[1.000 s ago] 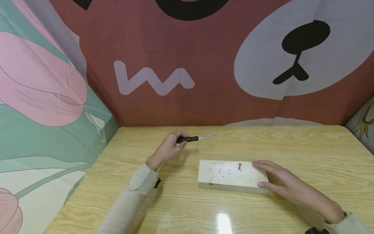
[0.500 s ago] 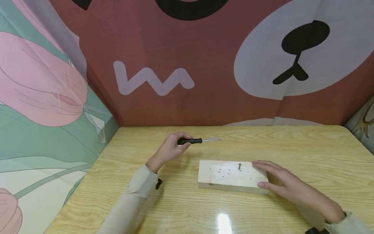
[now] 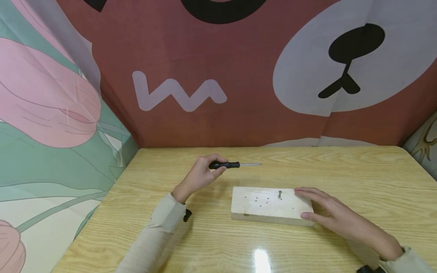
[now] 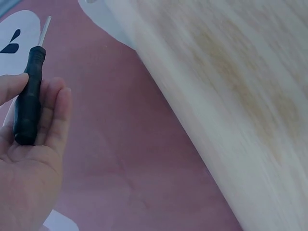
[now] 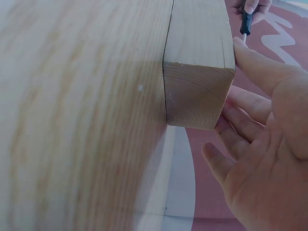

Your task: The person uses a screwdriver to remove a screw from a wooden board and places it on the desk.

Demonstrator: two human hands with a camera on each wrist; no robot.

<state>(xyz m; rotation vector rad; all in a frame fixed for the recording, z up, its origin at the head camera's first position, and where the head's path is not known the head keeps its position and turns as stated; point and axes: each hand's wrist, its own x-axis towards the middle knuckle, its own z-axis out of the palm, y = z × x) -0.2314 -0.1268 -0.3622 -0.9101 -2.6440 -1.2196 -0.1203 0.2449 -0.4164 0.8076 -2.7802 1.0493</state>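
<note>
A screwdriver (image 3: 224, 165) with a black handle and thin metal shaft is held above the table by my left hand (image 3: 198, 176), fingers and thumb round the handle. Its shaft points right in the head view. In the left wrist view the handle (image 4: 30, 98) lies between thumb and fingers. A pale wooden block (image 3: 271, 212) lies flat, with several small holes in its top. One screw (image 3: 280, 194) stands upright in it near the far edge. My right hand (image 3: 336, 216) rests on the block's right end, fingers fairly straight, thumb at the near edge.
The block lies on a wood-grain table (image 3: 191, 242). A reddish cloth (image 3: 246, 76) with a printed animal face hangs behind the table's back edge. To the left hangs a flowered cloth (image 3: 44, 159).
My left hand has shifted slightly right with the screwdriver, whose shaft has swung from tilting upward to nearly level. The right hand and the block have stayed in place.
</note>
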